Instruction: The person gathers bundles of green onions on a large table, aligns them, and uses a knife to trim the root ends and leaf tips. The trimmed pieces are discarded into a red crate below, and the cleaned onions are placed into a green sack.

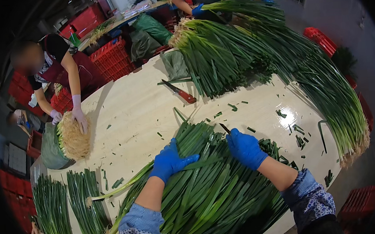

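Observation:
My left hand [173, 161], in a blue glove, lies palm down on a big heap of leek-like green stalks [210, 194], thumb spread from the fingers. A single pale stalk with a rooted end [114, 191] runs to the hand from the left. Whether the fingers grip it is hidden. My right hand [247, 149], also blue-gloved, is closed around a knife; only its dark blade [224, 128] shows, pointing up and left over the heap's cut tips. Chopped leaf ends [269, 147] lie beside that wrist.
A red-handled knife [186, 96] lies mid-table [134, 114]. Stalk bundles [228, 54] fill the far side and right rim [342, 111]; two smaller bundles [51, 210] [87, 194] lie left. One co-worker's gloved hands hold a rooted bundle [74, 135]; another handles stalks behind. Red crates [112, 58] stand around.

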Action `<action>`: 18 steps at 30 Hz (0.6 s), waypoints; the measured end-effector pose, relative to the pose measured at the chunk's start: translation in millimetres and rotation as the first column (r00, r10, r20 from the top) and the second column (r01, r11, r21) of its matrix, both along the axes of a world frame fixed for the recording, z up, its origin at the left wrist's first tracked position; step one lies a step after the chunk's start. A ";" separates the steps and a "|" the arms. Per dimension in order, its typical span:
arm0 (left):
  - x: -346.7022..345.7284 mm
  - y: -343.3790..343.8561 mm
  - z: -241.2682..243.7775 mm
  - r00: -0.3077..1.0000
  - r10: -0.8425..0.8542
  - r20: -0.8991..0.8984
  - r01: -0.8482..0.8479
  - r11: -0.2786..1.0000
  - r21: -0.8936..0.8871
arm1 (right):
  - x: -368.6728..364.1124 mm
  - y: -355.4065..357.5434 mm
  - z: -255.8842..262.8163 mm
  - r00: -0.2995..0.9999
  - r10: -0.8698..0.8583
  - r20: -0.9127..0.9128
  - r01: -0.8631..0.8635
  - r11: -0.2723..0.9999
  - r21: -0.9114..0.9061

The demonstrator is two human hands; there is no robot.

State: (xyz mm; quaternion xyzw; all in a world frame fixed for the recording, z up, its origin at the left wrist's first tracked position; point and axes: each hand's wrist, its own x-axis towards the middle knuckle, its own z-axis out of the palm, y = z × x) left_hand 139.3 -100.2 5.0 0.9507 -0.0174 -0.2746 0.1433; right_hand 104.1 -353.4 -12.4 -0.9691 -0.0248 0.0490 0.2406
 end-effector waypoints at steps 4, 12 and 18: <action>2.6 -7.0 -1.5 1.000 0.003 -0.001 -0.003 0.999 0.051 | 19.0 10.4 -8.3 0.981 0.196 -0.003 -0.195 0.973 -0.120; -0.4 -11.0 -9.7 1.000 0.005 0.029 -0.007 0.997 0.077 | 36.5 29.6 -33.3 0.950 0.256 -0.178 -0.288 0.940 -0.185; -11.2 -13.6 -18.1 0.984 -0.084 0.158 0.061 0.988 0.144 | 40.8 31.6 -43.1 0.932 0.310 -0.190 -0.345 0.918 -0.195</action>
